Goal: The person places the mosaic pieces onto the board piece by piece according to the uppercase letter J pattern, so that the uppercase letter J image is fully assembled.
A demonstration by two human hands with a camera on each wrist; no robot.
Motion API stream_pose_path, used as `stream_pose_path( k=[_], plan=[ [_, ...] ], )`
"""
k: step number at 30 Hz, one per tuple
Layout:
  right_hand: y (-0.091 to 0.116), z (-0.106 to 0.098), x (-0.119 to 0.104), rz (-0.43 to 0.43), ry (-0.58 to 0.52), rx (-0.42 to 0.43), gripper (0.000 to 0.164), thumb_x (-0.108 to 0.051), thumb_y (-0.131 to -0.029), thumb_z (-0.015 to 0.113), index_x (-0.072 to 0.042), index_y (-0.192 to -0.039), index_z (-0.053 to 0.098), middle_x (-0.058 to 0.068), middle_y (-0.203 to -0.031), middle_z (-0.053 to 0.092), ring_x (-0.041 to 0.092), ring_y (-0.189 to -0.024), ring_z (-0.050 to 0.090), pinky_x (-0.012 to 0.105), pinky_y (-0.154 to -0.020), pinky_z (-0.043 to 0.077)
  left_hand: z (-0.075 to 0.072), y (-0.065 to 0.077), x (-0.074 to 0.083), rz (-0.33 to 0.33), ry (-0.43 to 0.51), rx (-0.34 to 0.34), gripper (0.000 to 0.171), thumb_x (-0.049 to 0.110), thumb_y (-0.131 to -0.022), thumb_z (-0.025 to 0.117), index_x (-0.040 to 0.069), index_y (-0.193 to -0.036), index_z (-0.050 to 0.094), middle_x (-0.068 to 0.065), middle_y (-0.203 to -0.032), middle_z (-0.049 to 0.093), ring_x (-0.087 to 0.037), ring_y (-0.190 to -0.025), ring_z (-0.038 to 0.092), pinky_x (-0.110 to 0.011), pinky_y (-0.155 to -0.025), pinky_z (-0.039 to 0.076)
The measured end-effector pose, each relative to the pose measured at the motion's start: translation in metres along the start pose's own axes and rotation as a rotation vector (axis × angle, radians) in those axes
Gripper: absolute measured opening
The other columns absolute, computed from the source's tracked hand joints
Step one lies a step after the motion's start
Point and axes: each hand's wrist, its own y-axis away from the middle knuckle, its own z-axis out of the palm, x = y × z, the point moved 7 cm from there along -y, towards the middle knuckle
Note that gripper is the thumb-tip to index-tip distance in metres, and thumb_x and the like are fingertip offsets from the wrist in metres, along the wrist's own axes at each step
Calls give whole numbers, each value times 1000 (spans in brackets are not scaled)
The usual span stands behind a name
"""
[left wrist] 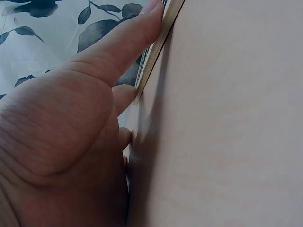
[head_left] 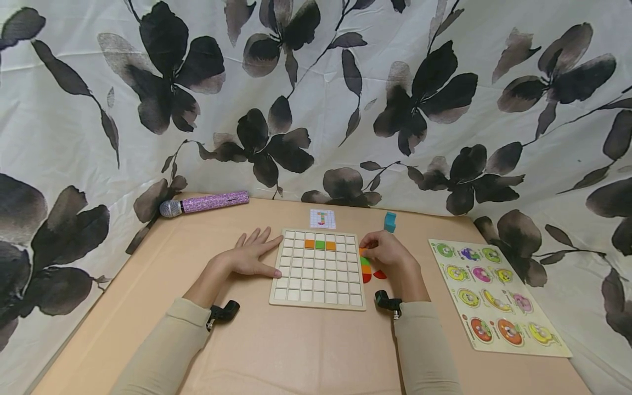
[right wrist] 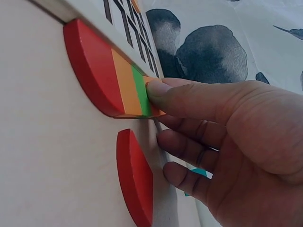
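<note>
"What lies on our worktop [head_left: 316,351]?"

"The grid board [head_left: 316,281], near the middle. Our left hand [head_left: 249,258] has its fingers spread, touching the board's left edge."

"And our right hand [head_left: 391,255]?"

"Thumb and forefinger pinch the orange block [right wrist: 154,109] beside the board's right edge; our right wrist view shows it partly hidden by the thumb."

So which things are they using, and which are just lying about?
Seem in use:
square pale wooden grid board
flat orange, green and red pieces
small white card with coloured pattern

Seem just lying about:
sparkly purple microphone
cream rectangular board with cartoon pictures
turquoise block, perhaps
</note>
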Motion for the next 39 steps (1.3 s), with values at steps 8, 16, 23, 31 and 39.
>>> stream_pose_path(
  k=[8, 16, 23, 31, 39],
  plan=[
    [1, -1, -3, -11, -7, 21, 12, 1, -94, 74, -6, -103, 78, 10, -97, 70, 27, -94, 57, 33, -80, 49, -1, 1, 1, -10, -20, -4, 108, 69, -84, 73, 24, -168, 23, -21, -175, -2, -47, -160, -9, -69, -125, -9],
    [3, -4, 0, 23, -77, 71, 13, 0, -96, 71, -4, -106, 78, 13, -109, 72, 30, -108, 56, 37, -95, 48, -1, 0, 1, -2, -11, -3, 108, 69, -84, 74, 22, -167, 24, -23, -174, -2, -48, -160, -9, -71, -124, -9],
    [5, -9, 1, 48, -112, 105, 16, -3, -100, 67, -1, -114, 75, 14, -112, 69, 29, -106, 57, 33, -90, 52, 0, -1, -1, -10, -19, -5, 108, 71, -84, 72, 24, -168, 22, -21, -175, -2, -47, -160, -9, -71, -124, -9],
    [4, -15, 3, 59, -96, 148, 19, -6, -100, 67, -6, -116, 77, 11, -116, 68, 28, -107, 56, 33, -90, 52, 0, 0, -1, -11, -25, -7, 107, 70, -84, 72, 24, -168, 22, -21, -175, -2, -47, -160, -9, -70, -124, -8],
    [3, -17, -4, 21, -187, 166, 18, -8, -97, 74, -7, -114, 77, 12, -109, 67, 31, -105, 54, 39, -94, 46, 3, -3, -4, 6, 23, 4, 111, 73, -81, 73, 25, -168, 23, -23, -174, -4, -48, -159, -12, -70, -123, -14]
  ],
)
